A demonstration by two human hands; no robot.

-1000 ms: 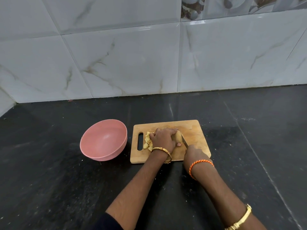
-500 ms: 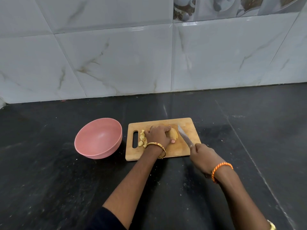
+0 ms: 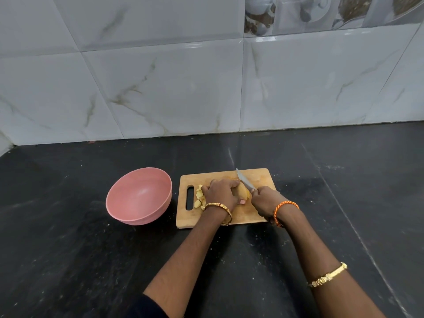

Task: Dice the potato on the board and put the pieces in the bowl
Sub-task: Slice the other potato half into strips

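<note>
You've got a black stone counter point(image 3: 344, 180) under everything, speckled with pale crumbs and flecks, most of them toward its near half. A thin pale seam point(image 3: 358, 226) runs across the counter on a slant, from its far middle down to its near right edge. Rising straight from the counter's far edge is a wall point(image 3: 160, 88) of glossy white marble-look tiles with brownish veins. High above the counter's right part sit picture tiles point(image 3: 321, 12) showing cups and dishes, cut off by the top of the view.
</note>
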